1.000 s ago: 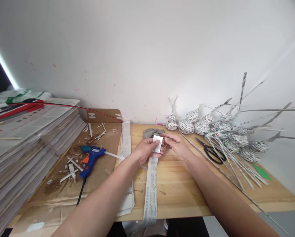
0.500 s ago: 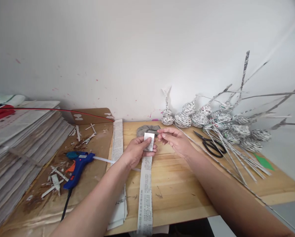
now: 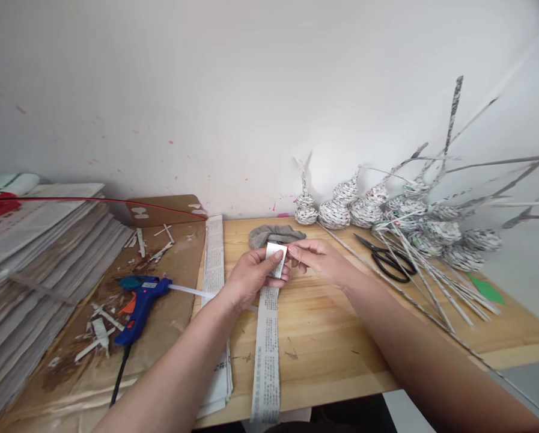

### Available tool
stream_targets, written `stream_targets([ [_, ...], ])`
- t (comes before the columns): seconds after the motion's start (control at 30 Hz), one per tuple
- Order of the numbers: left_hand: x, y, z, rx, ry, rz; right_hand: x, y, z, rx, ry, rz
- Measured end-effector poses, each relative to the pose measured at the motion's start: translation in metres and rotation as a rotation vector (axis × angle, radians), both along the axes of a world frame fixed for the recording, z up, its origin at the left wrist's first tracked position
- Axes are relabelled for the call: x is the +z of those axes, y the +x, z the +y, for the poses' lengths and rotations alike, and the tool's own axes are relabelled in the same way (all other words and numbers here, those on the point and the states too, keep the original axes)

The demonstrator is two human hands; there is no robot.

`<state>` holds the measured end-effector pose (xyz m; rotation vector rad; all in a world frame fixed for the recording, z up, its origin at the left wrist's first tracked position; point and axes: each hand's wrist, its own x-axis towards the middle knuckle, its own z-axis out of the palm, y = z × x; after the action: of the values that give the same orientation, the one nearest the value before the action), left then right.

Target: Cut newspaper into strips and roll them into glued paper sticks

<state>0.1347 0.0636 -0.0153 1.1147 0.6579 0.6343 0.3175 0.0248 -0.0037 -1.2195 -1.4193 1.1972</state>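
A long newspaper strip [image 3: 267, 355] runs from my hands down over the table's front edge. My left hand [image 3: 261, 272] is closed on its upper end, thumb on top. The right hand [image 3: 306, 254] has its thumb and fingertips pinched at the right corner of that same end. Behind both hands lies a crumpled grey cloth [image 3: 276, 234]. Left of the strip, a stack of cut newspaper strips [image 3: 214, 252] lies lengthwise on the table, partly hidden by my left forearm.
At left are a blue glue gun [image 3: 142, 310], paper scraps and a tall newspaper stack [image 3: 39, 288]. Woven paper gourds [image 3: 334, 213] stand at the back right, near black scissors [image 3: 392, 261], rolled paper sticks [image 3: 431, 282] and a green leaf shape [image 3: 486, 288].
My right fingertips have come down onto the strip's end, at its corner. The end is tilted slightly more, and the view has shifted a little.
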Motion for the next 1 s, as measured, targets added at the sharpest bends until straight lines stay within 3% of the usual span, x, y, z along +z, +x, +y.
stream_targets([
  [0.17, -0.001, 0.001, 0.0, 0.013, -0.001, 0.021, 0.003, -0.001, 0.0, -0.182, 0.02, -0.014],
  [0.33, -0.002, 0.002, -0.001, 0.017, 0.011, 0.023, 0.006, -0.002, 0.0, -0.207, 0.014, -0.05],
  [0.47, -0.002, 0.001, 0.0, 0.018, 0.017, 0.028, 0.001, -0.001, 0.001, -0.166, 0.026, -0.071],
  [0.67, -0.001, 0.002, 0.0, 0.008, 0.046, 0.051, -0.005, 0.005, 0.002, 0.029, 0.011, -0.06],
  [1.0, -0.002, 0.003, -0.002, 0.001, 0.092, 0.082, -0.003, -0.001, 0.001, 0.017, -0.006, -0.004],
])
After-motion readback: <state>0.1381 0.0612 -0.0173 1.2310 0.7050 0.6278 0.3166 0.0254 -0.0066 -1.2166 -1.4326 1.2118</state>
